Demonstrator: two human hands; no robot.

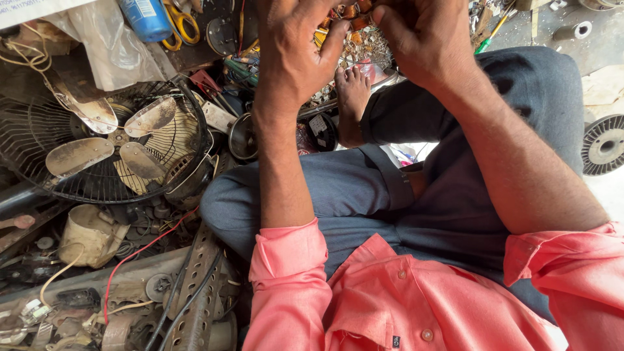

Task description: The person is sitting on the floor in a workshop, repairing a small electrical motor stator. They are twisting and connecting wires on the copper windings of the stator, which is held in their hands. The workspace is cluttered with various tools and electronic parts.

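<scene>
Copper-wound coil (351, 16) sits at the top of view, above my bare foot (353, 97), pinched between the fingers of my left hand (296, 55) and right hand (419, 42). It looks stiff, dense, its thin wires fragile; best held by the edges. Fan cage (97, 146) lies left.

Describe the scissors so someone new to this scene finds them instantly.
Start at the dusty fan with its wire cage on the left. Go up past the clear plastic bag to the blue canister at the top edge. The scissors lie just right of it, alone in having yellow-orange handle loops.
</scene>
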